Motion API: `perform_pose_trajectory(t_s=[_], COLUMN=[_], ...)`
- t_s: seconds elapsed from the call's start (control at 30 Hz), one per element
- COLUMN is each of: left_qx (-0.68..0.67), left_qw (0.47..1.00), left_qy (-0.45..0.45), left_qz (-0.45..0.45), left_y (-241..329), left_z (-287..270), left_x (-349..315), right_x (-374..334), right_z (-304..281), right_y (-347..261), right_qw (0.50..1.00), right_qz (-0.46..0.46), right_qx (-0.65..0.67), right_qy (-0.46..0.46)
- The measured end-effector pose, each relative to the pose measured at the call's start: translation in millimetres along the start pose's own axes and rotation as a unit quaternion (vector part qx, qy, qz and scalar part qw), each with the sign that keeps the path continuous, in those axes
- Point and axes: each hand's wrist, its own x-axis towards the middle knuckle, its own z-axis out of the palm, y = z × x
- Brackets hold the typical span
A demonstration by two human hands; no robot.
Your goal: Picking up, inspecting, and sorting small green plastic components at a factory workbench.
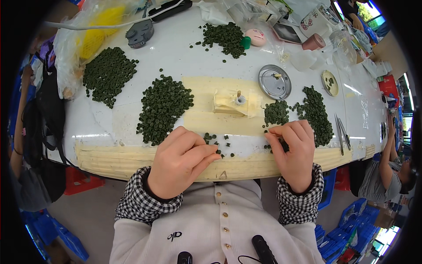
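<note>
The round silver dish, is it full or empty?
Nearly empty: just a small pale-yellow bit lies in the silver dish, and most of its shiny bottom shows bare.

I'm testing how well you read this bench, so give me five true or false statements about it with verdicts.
1. The right hand is nearer the tweezers than the left hand is. True.
2. The tweezers are in the left hand. False: they lie on the table.
3. The round metal dish lies right of the taped block. True.
4. Everything heaped on the table is red. False: the heaped pieces are dark green.
5. Both sleeve cuffs are checked. True.
</note>
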Motion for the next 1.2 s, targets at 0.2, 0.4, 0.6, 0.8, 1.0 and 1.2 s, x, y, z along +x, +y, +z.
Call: perform_pose_trajectory(t_s=[0.2,0.4,0.6,0.8,1.0,1.2], left_qx=[0.015,0.018,0.019,0.034,-0.043,-0.435], left_qw=[1.0,0.999,0.999,0.998,0.998,0.866], left_qy=[0.004,0.023,-0.017,-0.045,0.049,0.09], left_qz=[-0.015,-0.029,0.022,0.041,-0.006,-0.23], left_y=[-1,0,17,11,13,10], left_z=[0,3,22,29,17,1], left_x=[-2,0,6,4,10,-1], right_x=[4,6,7,4,1,0], right_z=[9,12,13,7,15,19], right_y=[-6,-7,-11,-9,-19,-22], right_qw=[0.999,0.997,0.998,0.996,0.987,0.986], right_qz=[-0.032,-0.06,-0.062,-0.061,-0.127,-0.127], right_qx=[-0.018,-0.055,0.006,0.058,0.091,0.1], right_qy=[0.012,0.017,0.017,0.017,-0.038,-0.035])
